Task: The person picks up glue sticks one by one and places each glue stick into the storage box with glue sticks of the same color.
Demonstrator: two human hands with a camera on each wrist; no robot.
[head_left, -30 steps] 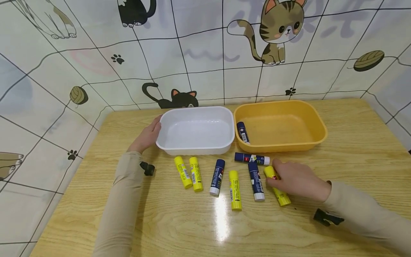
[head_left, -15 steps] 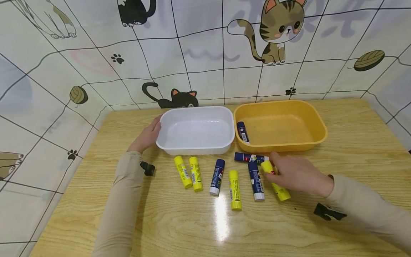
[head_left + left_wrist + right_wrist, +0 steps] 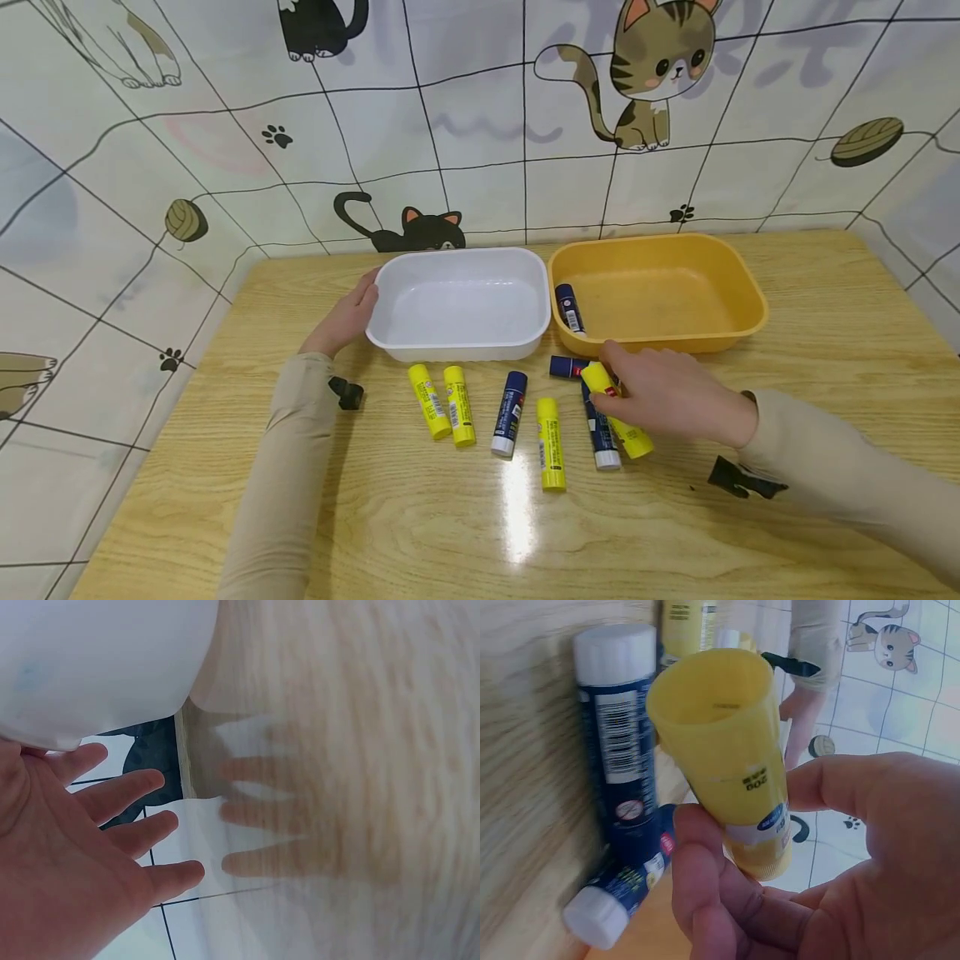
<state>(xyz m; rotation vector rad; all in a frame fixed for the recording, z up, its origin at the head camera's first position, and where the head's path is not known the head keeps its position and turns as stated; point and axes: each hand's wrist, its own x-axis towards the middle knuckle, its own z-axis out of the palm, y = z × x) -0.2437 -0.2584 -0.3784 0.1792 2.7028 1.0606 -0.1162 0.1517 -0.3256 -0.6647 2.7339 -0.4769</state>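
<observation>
head view bright | white glare on tabletop (image 3: 517,521) | wrist views hazy, softer

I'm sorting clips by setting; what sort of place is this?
Seemingly an indoor craft corner, whether home or classroom I can't tell: several glue sticks lie on a wood-grain table in front of a cat-print backdrop.

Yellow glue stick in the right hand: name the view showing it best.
The right wrist view: the glue stick is large and central, print visible. Head: smaller, partly covered by the right hand. Left wrist: not in view.
</observation>
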